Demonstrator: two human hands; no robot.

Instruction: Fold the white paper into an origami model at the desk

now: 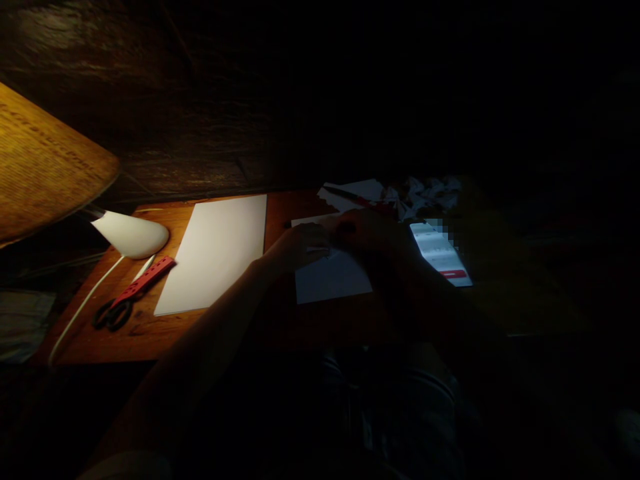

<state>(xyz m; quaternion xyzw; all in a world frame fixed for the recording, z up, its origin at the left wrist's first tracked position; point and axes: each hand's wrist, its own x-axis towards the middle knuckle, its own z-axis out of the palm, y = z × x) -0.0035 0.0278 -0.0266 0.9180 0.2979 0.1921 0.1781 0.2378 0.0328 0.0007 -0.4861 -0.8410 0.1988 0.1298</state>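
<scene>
The scene is very dark, lit by one lamp. My left hand [300,245] rests on a white sheet of paper [333,280] on the wooden table [165,333], fingers curled and pressed on a small piece at the sheet's upper part. My right hand [367,233] lies right beside it on the same sheet, in shadow, fingers bent; a dark red thing shows near its fingertips, too dim to name. Both hands meet at the paper's top edge.
A larger blank white sheet [215,250] lies to the left. Red-sheathed scissors [133,293] and a white desk lamp [130,233] with its cord sit at the far left. A lit phone [440,253] lies right of my hands, crumpled paper [420,193] behind.
</scene>
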